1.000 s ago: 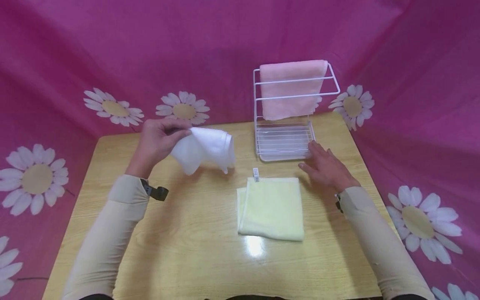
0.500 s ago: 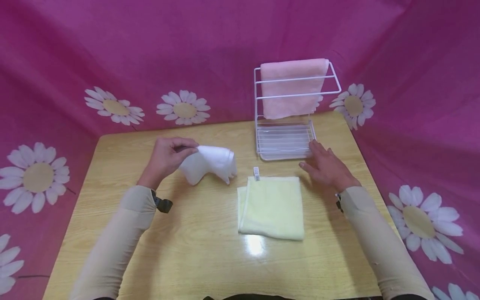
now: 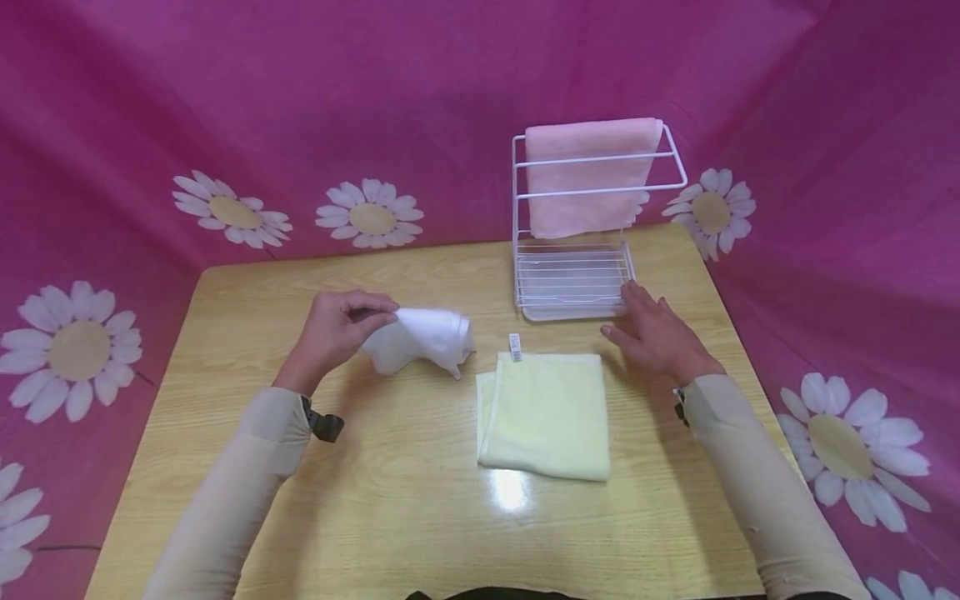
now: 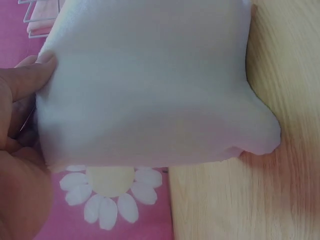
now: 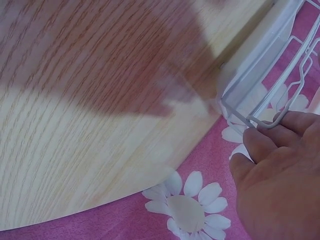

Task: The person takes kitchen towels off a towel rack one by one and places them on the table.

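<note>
My left hand [image 3: 337,329] pinches a white cloth [image 3: 427,335] by its edge between thumb and fingers. The cloth droops in loose folds over the left-middle of the table, and in the left wrist view its broad white side [image 4: 150,90] fills much of the picture. At the back right stands a white wire rack [image 3: 517,208] with a pink cloth [image 3: 588,179] hung over its top bar. My right hand [image 3: 663,333] has its fingertips against the rack's lower right corner, fingers extended. In the right wrist view, fingers [image 5: 285,130] touch the wire frame [image 5: 282,115].
A folded yellow cloth [image 3: 547,417] with a white label [image 3: 515,347] lies flat on the wooden table [image 3: 375,517], in front of the rack. A clear tray [image 3: 570,313] sits in the rack's base. Pink daisy-patterned fabric [image 3: 450,125] hangs behind and beside the table.
My left hand has come down and nearer to me with the white cloth, which now hangs lower and slightly to the right. The right hand stays at the rack.
</note>
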Action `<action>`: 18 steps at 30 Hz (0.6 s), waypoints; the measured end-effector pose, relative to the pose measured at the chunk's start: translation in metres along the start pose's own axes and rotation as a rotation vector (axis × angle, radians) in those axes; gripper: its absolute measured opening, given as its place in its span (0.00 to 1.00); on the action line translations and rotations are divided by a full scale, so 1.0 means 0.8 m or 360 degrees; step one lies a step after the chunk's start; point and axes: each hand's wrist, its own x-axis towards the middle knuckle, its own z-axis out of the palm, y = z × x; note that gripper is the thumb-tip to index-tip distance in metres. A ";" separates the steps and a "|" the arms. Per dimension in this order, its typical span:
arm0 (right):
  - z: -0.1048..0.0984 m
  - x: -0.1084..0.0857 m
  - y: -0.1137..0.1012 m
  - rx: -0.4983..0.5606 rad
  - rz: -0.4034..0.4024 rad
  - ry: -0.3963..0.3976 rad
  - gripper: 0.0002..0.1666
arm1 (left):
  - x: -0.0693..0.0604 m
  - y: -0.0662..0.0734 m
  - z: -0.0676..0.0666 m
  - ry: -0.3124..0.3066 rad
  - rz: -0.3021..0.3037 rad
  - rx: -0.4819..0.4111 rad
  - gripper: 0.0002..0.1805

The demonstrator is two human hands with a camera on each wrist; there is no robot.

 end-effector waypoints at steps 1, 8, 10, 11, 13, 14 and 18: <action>0.000 0.000 0.000 0.0002 -0.0002 0.0001 0.55 | -0.003 0.001 0.000 -0.0008 0.0009 -0.0001 0.07; -0.001 -0.001 -0.002 -0.0007 -0.0001 0.0011 0.54 | -0.027 0.004 0.004 -0.0031 0.0045 0.0006 0.08; -0.002 0.000 -0.002 -0.0012 0.0004 0.0009 0.55 | -0.036 0.005 0.005 -0.0038 0.0041 0.0020 0.09; -0.002 0.000 -0.002 -0.0014 0.0008 0.0005 0.55 | -0.040 0.005 0.006 -0.0046 0.0045 0.0032 0.09; -0.001 0.000 -0.002 -0.0019 0.0013 0.0007 0.55 | -0.048 0.006 0.008 -0.0061 0.0064 0.0050 0.10; -0.001 0.001 -0.002 -0.0021 0.0018 0.0005 0.55 | -0.052 0.006 0.009 -0.0067 0.0066 0.0057 0.10; -0.001 0.001 -0.002 -0.0028 0.0026 -0.0009 0.55 | -0.068 0.005 0.013 -0.0129 0.0061 0.0107 0.11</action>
